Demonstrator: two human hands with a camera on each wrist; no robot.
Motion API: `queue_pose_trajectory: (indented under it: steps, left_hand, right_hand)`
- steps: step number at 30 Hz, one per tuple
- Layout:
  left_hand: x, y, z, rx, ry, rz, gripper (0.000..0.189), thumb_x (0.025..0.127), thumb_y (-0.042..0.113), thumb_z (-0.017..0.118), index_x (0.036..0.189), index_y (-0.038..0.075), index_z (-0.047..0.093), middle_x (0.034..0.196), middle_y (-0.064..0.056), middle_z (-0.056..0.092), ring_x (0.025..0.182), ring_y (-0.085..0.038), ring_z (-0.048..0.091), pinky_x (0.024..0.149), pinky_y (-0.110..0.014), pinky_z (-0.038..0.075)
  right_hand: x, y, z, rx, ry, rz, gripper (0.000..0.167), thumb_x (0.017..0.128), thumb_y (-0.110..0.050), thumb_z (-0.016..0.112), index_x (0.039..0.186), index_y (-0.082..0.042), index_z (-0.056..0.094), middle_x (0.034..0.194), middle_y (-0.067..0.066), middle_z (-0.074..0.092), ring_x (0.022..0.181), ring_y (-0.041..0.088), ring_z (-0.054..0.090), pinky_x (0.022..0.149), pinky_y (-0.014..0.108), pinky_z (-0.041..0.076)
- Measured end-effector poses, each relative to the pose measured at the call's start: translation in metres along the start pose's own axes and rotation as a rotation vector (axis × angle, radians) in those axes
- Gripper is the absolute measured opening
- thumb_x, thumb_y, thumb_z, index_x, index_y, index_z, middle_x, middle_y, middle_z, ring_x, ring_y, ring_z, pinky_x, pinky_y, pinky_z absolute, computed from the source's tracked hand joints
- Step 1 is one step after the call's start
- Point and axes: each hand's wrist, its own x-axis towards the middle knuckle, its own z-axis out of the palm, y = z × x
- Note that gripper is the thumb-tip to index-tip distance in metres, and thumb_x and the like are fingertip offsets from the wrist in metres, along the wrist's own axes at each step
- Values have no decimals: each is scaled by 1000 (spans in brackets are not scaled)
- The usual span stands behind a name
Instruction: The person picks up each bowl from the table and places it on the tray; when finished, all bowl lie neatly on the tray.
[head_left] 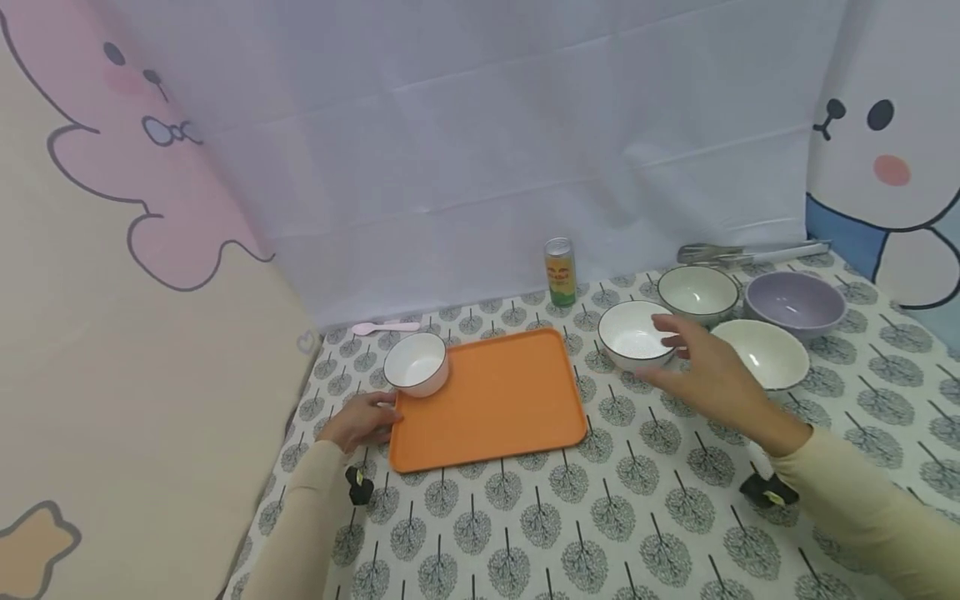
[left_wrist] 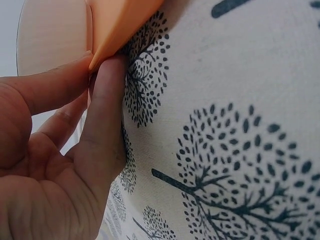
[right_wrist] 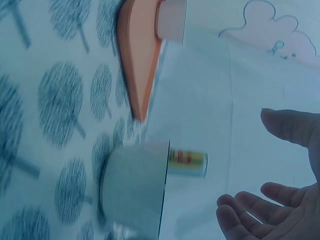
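At the left end of an orange tray (head_left: 495, 408), my left hand (head_left: 363, 421) pinches the rim; the left wrist view shows thumb and fingertips on either side of the tray's edge (left_wrist: 112, 30). A small white bowl (head_left: 415, 367) with a dark rim sits on the tray's back left corner. My right hand (head_left: 705, 371) hovers over the right side of another white bowl (head_left: 630, 333), which stands on the cloth right of the tray. Thumb and fingers are spread apart with nothing between them, above the bowl's rim (right_wrist: 137, 187) in the right wrist view.
Near the right hand stand a cream bowl (head_left: 765, 354), a dark-rimmed bowl (head_left: 697, 292) and a purple bowl (head_left: 795, 302). Behind them lie a whisk (head_left: 708, 255) and a white-handled utensil (head_left: 791, 252). A drink can (head_left: 560, 271) and a pink spoon (head_left: 385, 327) are near the back wall.
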Motion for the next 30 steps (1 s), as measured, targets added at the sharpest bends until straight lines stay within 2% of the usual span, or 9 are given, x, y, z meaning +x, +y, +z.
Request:
queue_pose_trajectory:
  steps: [3, 7, 13, 18, 22, 30]
  left_hand:
    - [1, -1, -2, 9, -1, -1, 55, 92, 10, 70, 142, -2, 51, 124, -20, 64, 95, -23, 69, 79, -34, 59]
    - [0, 0, -4, 33, 10, -10, 55, 92, 10, 70, 142, -1, 51, 124, -20, 63, 97, -23, 68, 79, -33, 59]
    - [-1, 1, -2, 8, 19, -20, 55, 92, 9, 70, 142, -1, 51, 125, -20, 64, 97, -23, 68, 79, -32, 59]
    - [0, -1, 0, 9, 21, -27, 53, 91, 9, 71, 140, -1, 52, 122, -19, 66, 96, -23, 68, 78, -32, 59]
    - [-1, 1, -1, 14, 22, -22, 54, 91, 9, 71, 141, -1, 52, 121, -19, 66, 94, -22, 68, 77, -31, 59]
    - [-1, 4, 1, -10, 16, -27, 54, 91, 8, 70, 141, -2, 52, 117, -17, 68, 91, -20, 69, 74, -30, 59]
  right_hand:
    - [-7, 14, -15, -46, 48, 11, 90, 89, -43, 76, 154, 0, 31, 149, 28, 41, 121, 53, 49, 95, 67, 42]
    - [-13, 27, -31, -55, 84, 30, 93, 88, -42, 77, 153, 4, 29, 148, 32, 39, 121, 58, 46, 94, 70, 40]
    - [-21, 47, -47, -67, 81, 110, 103, 88, -47, 76, 157, 3, 18, 153, 34, 29, 126, 61, 37, 93, 75, 34]
    - [-29, 67, -53, -129, 100, 168, 106, 88, -50, 74, 159, -1, 13, 150, 39, 28, 125, 63, 35, 89, 78, 32]
    - [-35, 79, -55, -167, 132, 185, 107, 88, -49, 75, 157, 3, 12, 149, 41, 28, 123, 64, 35, 88, 79, 31]
    - [-40, 89, -55, -201, 168, 199, 110, 87, -46, 77, 154, 11, 12, 148, 43, 24, 127, 65, 29, 95, 79, 26]
